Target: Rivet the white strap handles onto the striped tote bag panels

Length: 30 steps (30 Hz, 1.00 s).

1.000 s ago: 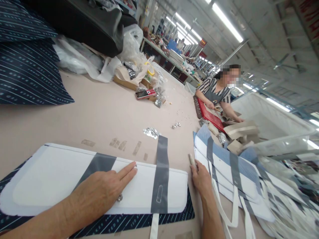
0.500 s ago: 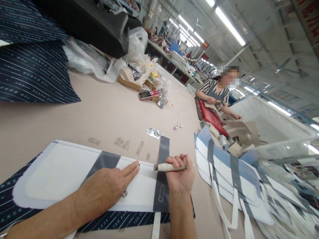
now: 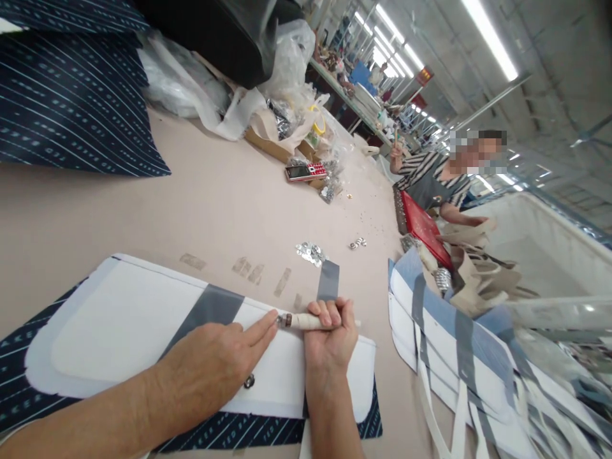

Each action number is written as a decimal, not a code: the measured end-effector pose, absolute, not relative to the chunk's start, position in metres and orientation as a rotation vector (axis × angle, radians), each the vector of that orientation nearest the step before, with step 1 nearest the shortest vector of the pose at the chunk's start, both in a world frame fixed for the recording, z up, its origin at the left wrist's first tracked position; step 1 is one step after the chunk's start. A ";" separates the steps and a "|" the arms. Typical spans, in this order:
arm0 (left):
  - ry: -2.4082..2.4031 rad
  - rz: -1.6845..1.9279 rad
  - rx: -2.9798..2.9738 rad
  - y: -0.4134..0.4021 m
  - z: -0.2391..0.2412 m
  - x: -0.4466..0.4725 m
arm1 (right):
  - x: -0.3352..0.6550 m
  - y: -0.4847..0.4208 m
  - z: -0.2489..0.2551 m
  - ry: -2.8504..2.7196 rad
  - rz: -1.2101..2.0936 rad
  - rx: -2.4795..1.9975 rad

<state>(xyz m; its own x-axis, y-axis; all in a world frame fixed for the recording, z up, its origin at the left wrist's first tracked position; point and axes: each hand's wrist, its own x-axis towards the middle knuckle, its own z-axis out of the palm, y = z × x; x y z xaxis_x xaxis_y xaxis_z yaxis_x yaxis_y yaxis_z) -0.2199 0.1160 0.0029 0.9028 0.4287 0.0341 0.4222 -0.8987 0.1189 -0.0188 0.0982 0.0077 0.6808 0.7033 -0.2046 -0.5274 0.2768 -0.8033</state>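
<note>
A white fabric bag panel (image 3: pixel 129 325) with grey straps (image 3: pixel 210 305) lies flat on the table in front of me, over a navy patterned piece (image 3: pixel 268 432). My left hand (image 3: pixel 215 363) rests flat on the panel, fingers stretched out, the index fingertip beside a small metal fastener at the panel's top edge. My right hand (image 3: pixel 329 335) is closed around a pale wooden-handled tool (image 3: pixel 300 321), held sideways with its metal tip against that fastener. A second snap (image 3: pixel 248 381) sits on the panel below my left hand.
Loose metal snaps (image 3: pixel 310 252) lie on the beige table (image 3: pixel 191 210). A stack of similar white-and-grey panels (image 3: pixel 444 331) lies to the right. Navy cushions (image 3: pixel 71 108), plastic bags, a box and a red phone (image 3: pixel 306 171) sit farther back. A co-worker (image 3: pixel 435 185) works at a red pad.
My right hand picked up the wooden-handled tool from the table's right side and brought it left to the fastener by my left index finger. The co-worker raised a hand.
</note>
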 end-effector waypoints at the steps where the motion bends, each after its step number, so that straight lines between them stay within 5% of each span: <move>1: 0.650 0.093 2.950 0.116 0.002 -0.220 | -0.019 0.098 0.007 -0.251 0.830 -1.005; 30: 0.631 0.323 2.929 0.116 -0.003 -0.221 | -0.050 0.105 0.030 -0.795 0.795 -0.944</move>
<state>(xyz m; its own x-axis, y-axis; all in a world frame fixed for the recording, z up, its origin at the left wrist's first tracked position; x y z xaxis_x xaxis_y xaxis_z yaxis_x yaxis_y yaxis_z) -0.2211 0.1155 -0.0030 0.8899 0.4189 0.1805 0.3916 -0.9046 0.1685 -0.0503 0.1055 0.0305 0.4735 0.8512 0.2262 -0.2262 0.3657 -0.9028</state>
